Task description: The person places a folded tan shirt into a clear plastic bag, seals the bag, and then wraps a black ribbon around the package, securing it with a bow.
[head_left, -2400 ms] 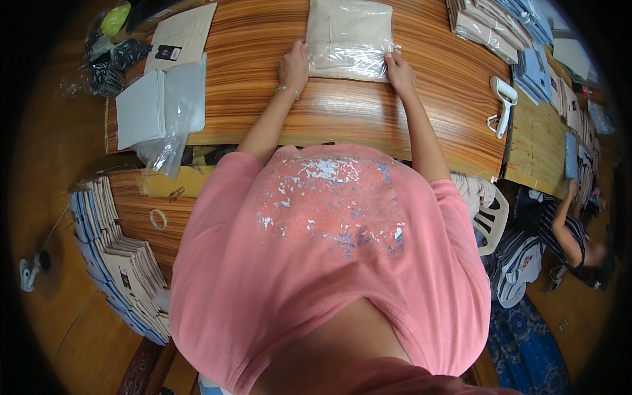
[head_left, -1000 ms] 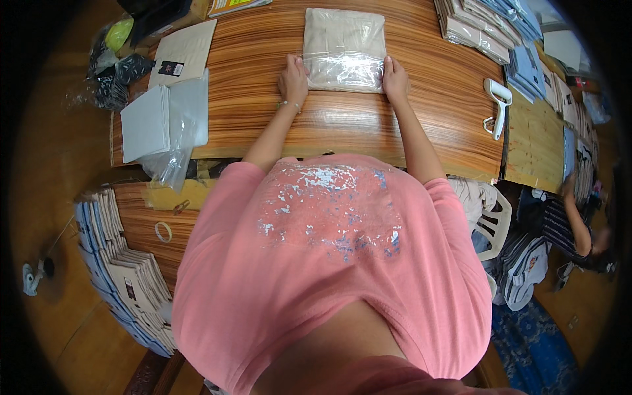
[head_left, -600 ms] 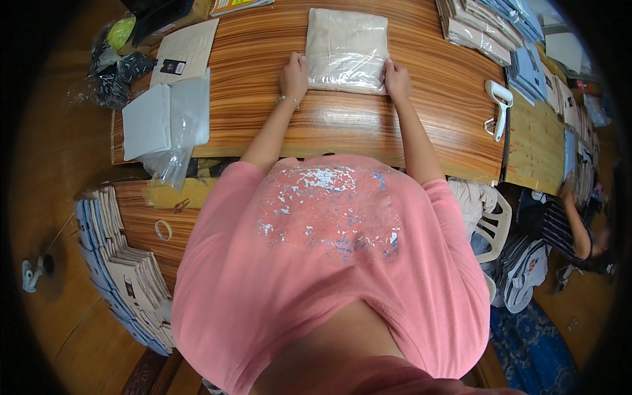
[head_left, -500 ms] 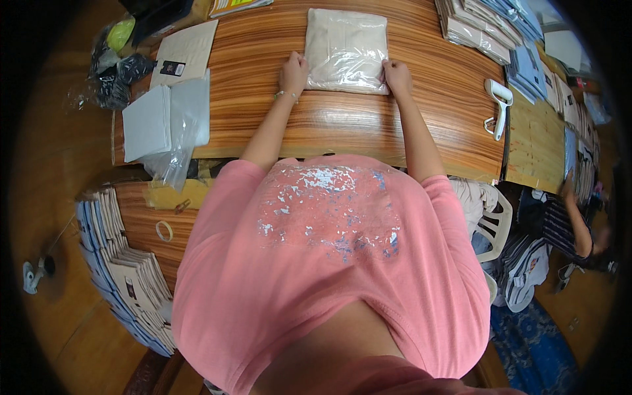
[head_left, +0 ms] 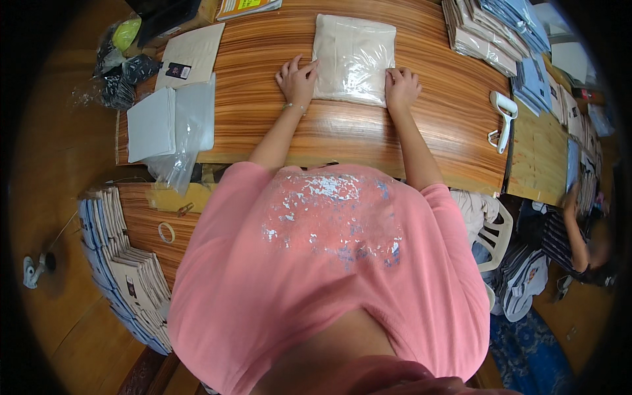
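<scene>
A folded beige garment in a clear plastic bag (head_left: 354, 62) lies flat on the striped wooden table in front of me. My left hand (head_left: 297, 83) is at the bag's left edge, fingers spread, with the thumb side touching the plastic. At the right edge my right hand (head_left: 403, 91) rests with its fingers apart, fingertips by the bag's lower right side. Neither hand lifts the bag. Glare on the plastic hides part of the cloth.
White sheets (head_left: 151, 125) and clear bags lie left, below a tagged beige garment (head_left: 191, 52). A lint roller (head_left: 504, 118) lies right. Packed garments (head_left: 484, 36) are stacked far right; more folded garments (head_left: 128, 276) sit lower left. Another person's arm (head_left: 574, 230) shows at right.
Both hands have loosened from a closed grip on the bag's sides, and their fingers have spread. The whole view has shifted slightly; the bag still lies on the table.
</scene>
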### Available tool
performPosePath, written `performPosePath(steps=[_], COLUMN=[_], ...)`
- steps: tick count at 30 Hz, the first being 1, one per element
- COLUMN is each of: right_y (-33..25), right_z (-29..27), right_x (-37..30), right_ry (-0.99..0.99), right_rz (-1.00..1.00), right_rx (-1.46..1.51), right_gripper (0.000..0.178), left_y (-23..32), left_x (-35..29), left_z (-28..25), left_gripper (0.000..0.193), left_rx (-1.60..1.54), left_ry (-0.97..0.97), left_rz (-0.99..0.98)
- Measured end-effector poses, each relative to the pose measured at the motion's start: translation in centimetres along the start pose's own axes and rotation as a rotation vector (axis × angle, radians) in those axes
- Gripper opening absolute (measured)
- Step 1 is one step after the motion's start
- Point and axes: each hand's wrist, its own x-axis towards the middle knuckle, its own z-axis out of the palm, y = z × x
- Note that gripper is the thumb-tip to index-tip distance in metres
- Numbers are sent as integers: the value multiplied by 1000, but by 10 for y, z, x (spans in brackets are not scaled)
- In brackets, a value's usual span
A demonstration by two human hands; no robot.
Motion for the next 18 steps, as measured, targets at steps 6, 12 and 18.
performPosePath(steps=[6, 12, 18], right_y=[19, 22, -17], right_z=[3, 0, 7], right_x=[-14, -20, -29], right_ry=[49, -119, -206], right_rz=[-54, 77, -254], right_rx=[69, 154, 43], right_gripper=[22, 58, 73], left_y=[-13, -10, 15], left_x=[-12, -3, -10], left_z=[0, -10, 3], left_gripper=[42, 50, 59], left_rx=[189, -77, -193], left_ry=[-136, -208, -184], left_rz=[70, -48, 151])
